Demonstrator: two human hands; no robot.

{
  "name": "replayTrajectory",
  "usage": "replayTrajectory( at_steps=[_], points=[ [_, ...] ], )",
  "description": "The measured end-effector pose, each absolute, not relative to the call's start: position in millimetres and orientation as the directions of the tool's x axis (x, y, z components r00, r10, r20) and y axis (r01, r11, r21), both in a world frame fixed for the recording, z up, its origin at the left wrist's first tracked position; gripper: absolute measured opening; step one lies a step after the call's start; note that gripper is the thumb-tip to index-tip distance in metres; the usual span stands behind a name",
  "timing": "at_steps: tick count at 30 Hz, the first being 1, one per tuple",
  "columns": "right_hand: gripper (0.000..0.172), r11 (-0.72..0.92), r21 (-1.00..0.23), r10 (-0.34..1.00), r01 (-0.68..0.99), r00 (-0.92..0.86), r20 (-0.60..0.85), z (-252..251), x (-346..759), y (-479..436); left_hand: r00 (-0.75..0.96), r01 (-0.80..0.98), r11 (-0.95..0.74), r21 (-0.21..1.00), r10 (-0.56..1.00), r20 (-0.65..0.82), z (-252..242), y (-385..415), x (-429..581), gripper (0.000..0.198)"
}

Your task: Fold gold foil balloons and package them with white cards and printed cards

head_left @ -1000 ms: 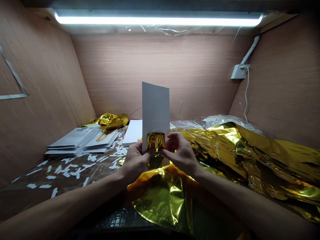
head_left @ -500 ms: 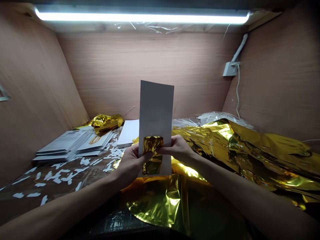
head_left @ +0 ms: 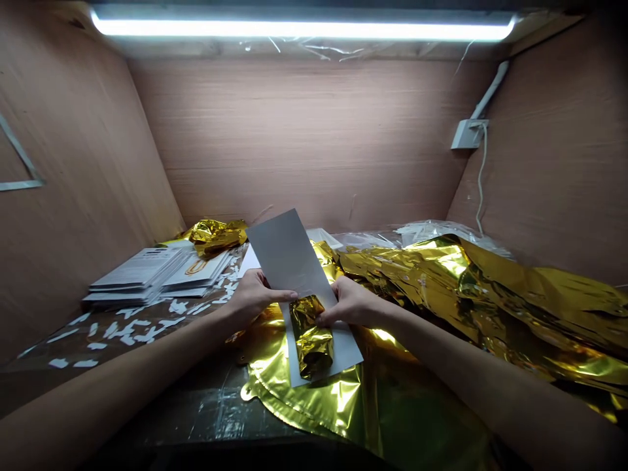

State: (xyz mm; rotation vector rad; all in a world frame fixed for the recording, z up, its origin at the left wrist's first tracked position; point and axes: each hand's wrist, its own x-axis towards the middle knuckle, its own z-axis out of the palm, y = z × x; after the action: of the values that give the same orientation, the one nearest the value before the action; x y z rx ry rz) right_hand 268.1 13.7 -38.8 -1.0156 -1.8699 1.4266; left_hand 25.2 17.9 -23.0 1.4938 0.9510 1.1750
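Observation:
A plain grey-white card (head_left: 289,252) is held up in front of me, tilted with its top to the left. Against its lower half lies a folded gold foil balloon (head_left: 313,340), crumpled at its top. My left hand (head_left: 254,297) grips the card's left edge, thumb across the front just above the folded foil. On the other side my right hand (head_left: 354,302) pinches the right edge, its thumb pressing on the foil. The fingers behind the card are hidden. Below the card spreads a flat gold foil balloon (head_left: 338,402) with a rounded edge and a small tab.
Stacks of printed cards (head_left: 132,278) stand at the left, with an orange paperclip shape showing on one. White paper scraps (head_left: 140,327) litter the dark tabletop (head_left: 216,409). A large pile of gold foil (head_left: 490,294) covers the right side. Clear plastic bags (head_left: 432,232) lie at the back.
The card has been lowered and its top tipped leftward. My left thumb has shifted up to the foil's upper edge, and the foil now bulges more at the bottom.

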Motion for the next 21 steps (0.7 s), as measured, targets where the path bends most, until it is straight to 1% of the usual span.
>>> replayTrajectory(
  at_steps=[2,4,7,9,11,12,14,15,16,17,18,19,20,21],
  points=[
    [0.026,0.221,-0.931,0.832,0.289,-0.554,0.026,-38.8,270.1,14.3,0.275,0.018,-0.200,0.980,0.943,0.187,-26.4,15.6,26.9,0.042],
    [0.030,0.289,-0.907,0.817,0.307,-0.572,0.067,-37.9,271.2,14.3,0.303,0.018,-0.206,0.978,0.934,0.191,-30.5,14.8,29.3,0.048],
    [0.038,0.384,-0.867,0.799,0.318,-0.584,0.140,-36.3,270.6,13.1,0.295,0.034,-0.245,0.969,0.929,0.225,-39.3,18.7,31.9,0.058],
    [0.036,0.447,-0.810,0.806,0.379,-0.563,0.181,-35.2,268.9,11.1,0.304,0.051,-0.276,0.960,0.920,0.248,-45.8,23.3,32.0,0.058],
    [0.035,0.499,-0.717,0.821,0.487,-0.530,0.211,-33.4,266.8,7.4,0.321,0.077,-0.307,0.949,0.908,0.268,-50.8,27.5,30.9,0.055],
    [0.040,0.513,-0.661,0.832,0.548,-0.506,0.227,-32.1,265.8,4.9,0.325,0.099,-0.321,0.942,0.905,0.274,-52.5,29.0,30.2,0.054],
    [0.059,0.538,-0.540,0.841,0.647,-0.453,0.295,-29.0,264.5,-1.1,0.332,0.150,-0.338,0.929,0.903,0.274,-53.9,30.5,28.8,0.055],
    [0.071,0.564,-0.475,0.825,0.675,-0.437,0.359,-27.4,264.5,-4.4,0.336,0.172,-0.341,0.924,0.902,0.271,-53.8,30.6,28.4,0.056],
    [0.078,0.603,-0.408,0.789,0.686,-0.437,0.431,-26.0,264.8,-7.5,0.343,0.185,-0.345,0.920,0.900,0.269,-53.4,30.4,28.1,0.058],
    [0.077,0.652,-0.338,0.738,0.678,-0.466,0.488,-24.9,265.4,-10.4,0.352,0.193,-0.351,0.917,0.897,0.269,-53.0,29.9,27.9,0.060],
    [0.067,0.706,-0.277,0.682,0.651,-0.523,0.511,-24.3,266.1,-12.7,0.357,0.198,-0.358,0.912,0.893,0.273,-52.5,29.5,28.0,0.062],
    [0.051,0.751,-0.237,0.639,0.616,-0.589,0.494,-24.2,266.6,-14.2,0.354,0.207,-0.364,0.908,0.893,0.278,-52.1,29.1,28.2,0.063],
    [0.036,0.778,-0.225,0.618,0.586,-0.649,0.443,-24.5,266.9,-15.0,0.351,0.222,-0.367,0.903,0.895,0.277,-51.7,28.8,28.6,0.062],
    [0.029,0.790,-0.233,0.611,0.567,-0.693,0.383,-25.2,266.9,-15.0,0.352,0.237,-0.363,0.901,0.896,0.269,-51.2,28.9,29.1,0.061]
  ],
)
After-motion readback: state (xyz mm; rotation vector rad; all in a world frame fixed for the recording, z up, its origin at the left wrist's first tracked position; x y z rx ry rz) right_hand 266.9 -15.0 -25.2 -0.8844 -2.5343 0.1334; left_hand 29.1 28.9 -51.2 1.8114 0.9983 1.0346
